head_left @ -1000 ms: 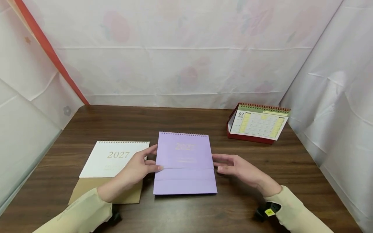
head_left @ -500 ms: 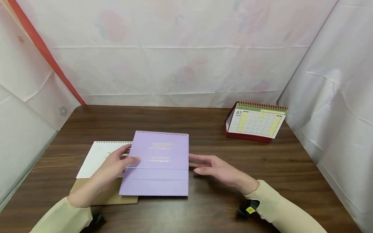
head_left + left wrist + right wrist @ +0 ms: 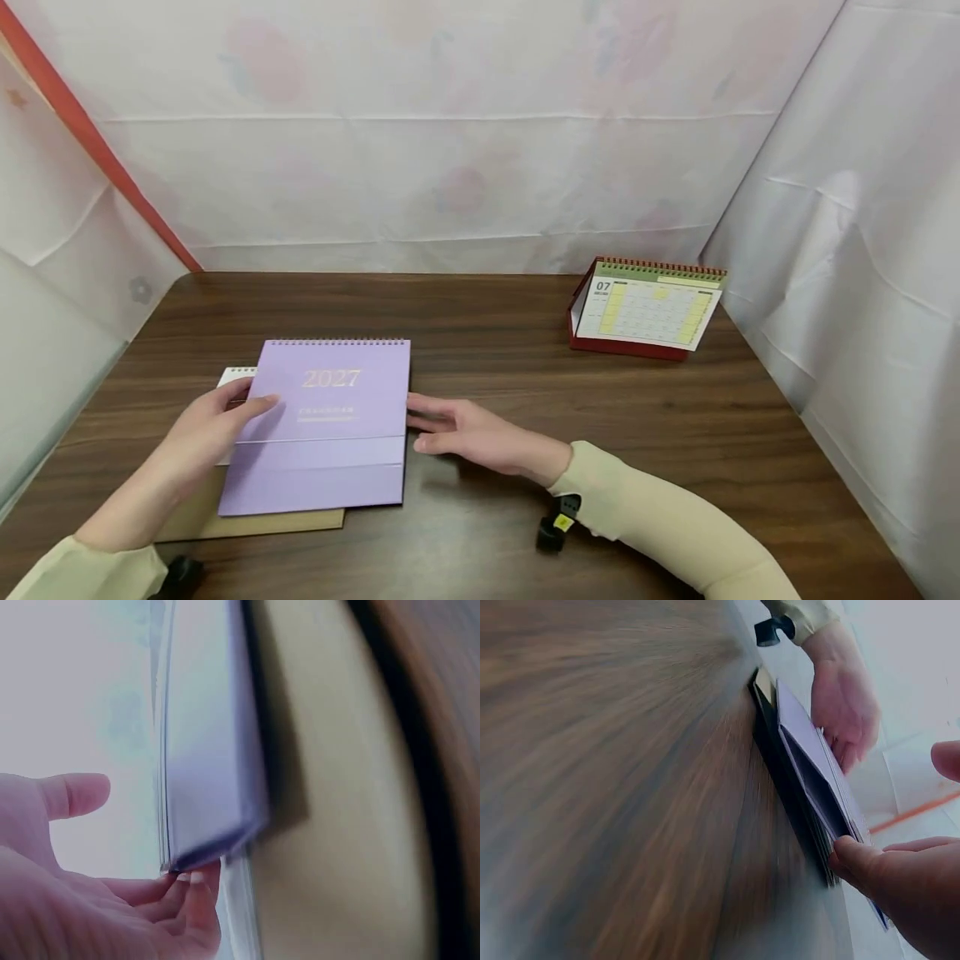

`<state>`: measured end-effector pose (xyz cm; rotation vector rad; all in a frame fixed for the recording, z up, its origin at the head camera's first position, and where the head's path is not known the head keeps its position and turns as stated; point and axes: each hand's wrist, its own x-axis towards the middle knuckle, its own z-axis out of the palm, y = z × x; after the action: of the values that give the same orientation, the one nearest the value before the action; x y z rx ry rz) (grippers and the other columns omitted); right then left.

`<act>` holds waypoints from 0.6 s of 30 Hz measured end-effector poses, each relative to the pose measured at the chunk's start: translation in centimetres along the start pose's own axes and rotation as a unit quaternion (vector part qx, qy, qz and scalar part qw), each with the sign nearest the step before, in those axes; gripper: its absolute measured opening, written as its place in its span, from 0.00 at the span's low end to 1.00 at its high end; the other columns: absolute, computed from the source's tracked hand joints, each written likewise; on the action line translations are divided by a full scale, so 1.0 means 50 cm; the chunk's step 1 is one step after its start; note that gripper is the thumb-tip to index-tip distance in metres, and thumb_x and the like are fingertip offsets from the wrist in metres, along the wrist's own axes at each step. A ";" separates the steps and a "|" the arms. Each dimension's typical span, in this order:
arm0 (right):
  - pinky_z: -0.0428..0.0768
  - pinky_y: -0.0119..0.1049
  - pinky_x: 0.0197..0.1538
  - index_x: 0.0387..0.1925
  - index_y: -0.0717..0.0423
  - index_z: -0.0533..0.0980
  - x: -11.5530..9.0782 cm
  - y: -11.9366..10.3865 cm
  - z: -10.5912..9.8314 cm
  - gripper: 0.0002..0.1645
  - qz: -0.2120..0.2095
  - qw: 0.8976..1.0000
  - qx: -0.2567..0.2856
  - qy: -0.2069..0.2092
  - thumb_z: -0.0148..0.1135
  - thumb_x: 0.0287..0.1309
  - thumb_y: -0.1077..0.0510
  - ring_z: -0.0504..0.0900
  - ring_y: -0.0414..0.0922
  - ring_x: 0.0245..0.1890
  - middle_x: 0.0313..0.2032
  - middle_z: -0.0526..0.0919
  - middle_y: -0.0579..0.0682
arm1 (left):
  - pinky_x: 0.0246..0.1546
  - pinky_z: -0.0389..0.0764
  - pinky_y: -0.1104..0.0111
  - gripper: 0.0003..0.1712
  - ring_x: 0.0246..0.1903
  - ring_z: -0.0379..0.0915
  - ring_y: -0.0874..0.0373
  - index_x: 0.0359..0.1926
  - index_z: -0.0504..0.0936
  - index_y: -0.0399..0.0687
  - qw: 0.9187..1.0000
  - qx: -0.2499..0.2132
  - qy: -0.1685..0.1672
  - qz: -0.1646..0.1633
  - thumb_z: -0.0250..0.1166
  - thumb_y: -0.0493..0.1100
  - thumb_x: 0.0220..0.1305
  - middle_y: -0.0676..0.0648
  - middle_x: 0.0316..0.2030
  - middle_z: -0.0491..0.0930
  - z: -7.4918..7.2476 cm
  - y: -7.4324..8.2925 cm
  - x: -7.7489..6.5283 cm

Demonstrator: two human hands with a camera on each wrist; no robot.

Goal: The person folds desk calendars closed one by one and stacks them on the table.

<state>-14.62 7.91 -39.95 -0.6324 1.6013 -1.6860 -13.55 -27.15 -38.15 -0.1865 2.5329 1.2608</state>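
A purple 2027 desk calendar is over a white spiral-bound calendar with a tan base, covering most of it. My left hand holds the purple calendar's left edge; its fingers curl under that edge, and the left wrist view shows the thumb standing off. At the right edge, my right hand touches with nearly straight fingers, its thumb apart. The right wrist view shows the purple calendar slightly raised at one end. The rest of the white calendar is hidden.
A standing calendar with a red base shows page 07 at the table's back right. The dark wooden table meets white patterned cloth behind and at the sides. A black camera hangs at my right wrist.
Both hands have moved left with the purple calendar, from beside the white one to over it. The view has also shifted slightly; the red-based calendar stays in its place.
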 end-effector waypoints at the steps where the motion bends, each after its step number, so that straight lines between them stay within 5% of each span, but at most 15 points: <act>1: 0.66 0.34 0.66 0.76 0.63 0.52 0.011 0.000 0.007 0.38 0.001 1.000 0.000 0.003 0.55 0.70 0.67 0.60 0.45 0.72 0.76 0.55 0.52 | 0.63 0.54 0.34 0.54 0.70 0.42 0.25 0.75 0.42 0.25 1.000 0.003 0.001 -0.004 0.53 0.64 0.73 0.22 0.72 0.45 -0.008 -0.005 0.001; 9: 0.65 0.30 0.66 0.76 0.63 0.53 0.062 -0.011 0.061 0.39 0.015 1.000 -0.005 0.010 0.57 0.69 0.67 0.60 0.45 0.72 0.75 0.56 0.52 | 0.60 0.51 0.30 0.53 0.67 0.39 0.19 0.71 0.45 0.18 0.997 0.062 0.051 0.004 0.50 0.63 0.74 0.16 0.68 0.43 -0.045 -0.043 0.000; 18: 0.68 0.24 0.60 0.76 0.60 0.55 0.090 -0.016 0.099 0.40 0.028 0.999 -0.038 -0.006 0.60 0.67 0.65 0.62 0.39 0.70 0.74 0.58 0.47 | 0.57 0.54 0.30 0.57 0.65 0.42 0.17 0.71 0.41 0.17 0.996 0.079 0.025 -0.038 0.46 0.68 0.73 0.15 0.67 0.43 -0.076 -0.079 -0.006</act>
<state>-13.79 1.29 -39.17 -0.6285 1.6663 -1.5849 -13.09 -32.58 -38.88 -0.2800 2.6275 1.0348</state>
